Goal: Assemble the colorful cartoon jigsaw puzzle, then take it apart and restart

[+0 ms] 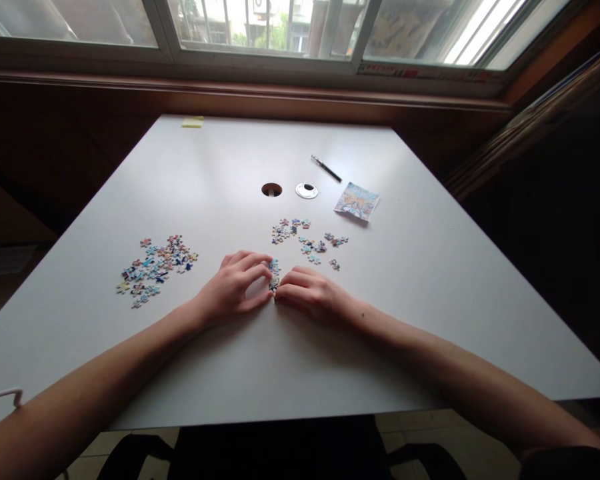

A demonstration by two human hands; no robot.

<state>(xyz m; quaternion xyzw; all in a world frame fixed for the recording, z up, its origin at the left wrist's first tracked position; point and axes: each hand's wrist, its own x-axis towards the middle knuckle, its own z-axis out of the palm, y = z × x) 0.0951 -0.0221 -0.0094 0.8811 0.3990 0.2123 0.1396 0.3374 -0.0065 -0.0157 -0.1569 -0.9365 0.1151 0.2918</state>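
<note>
A narrow strip of joined jigsaw puzzle pieces point(274, 272) lies on the white table between my two hands. My left hand point(240, 279) curls along its left side, thumb at the near end and fingertips on the edge. From the right, my right hand point(306, 289) has its fingers closed at the strip's near end, partly covering it. Beyond the hands are several scattered jigsaw pieces point(283, 233), with more loose pieces point(320, 246) to their right. A larger heap of mixed pieces point(165, 259) spreads out left of my left hand.
A small printed picture packet point(357, 201) lies at the right, with a black pen point(326, 168) behind it. A round cable hole point(271, 190) and its silver cover point(307, 191) are mid-table. A yellow sticky note point(193, 122) is at the far edge, a white cable point(3, 395) lower left.
</note>
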